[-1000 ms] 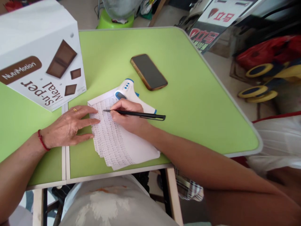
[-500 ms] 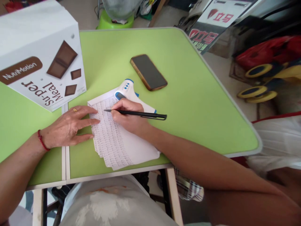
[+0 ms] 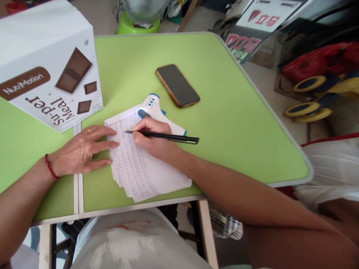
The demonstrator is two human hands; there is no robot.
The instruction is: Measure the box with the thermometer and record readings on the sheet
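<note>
"On the green table (image 3: pixel 238 112), what's under way?"

"Apparently writing. The fingers of the right hand (image 3: pixel 154 146) pinch a black pen (image 3: pixel 176 138) over the sheets (image 3: pixel 137 168); those of the left hand (image 3: pixel 81 149), spread and gripping nothing, touch the sheets' left edge. The next stroke seems to need steady paper."

"And around the sheets?"

"Phone (image 3: pixel 178 86) beyond, white box (image 3: pixel 52 61) beyond-left, green stool (image 3: pixel 123 26) farthest."

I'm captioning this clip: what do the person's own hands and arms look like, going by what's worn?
The left hand wears a gold-coloured ring, the left wrist a thin red bracelet. The right hand shows no ring or bracelet. No sleeve shows on the left forearm or right forearm.
</note>
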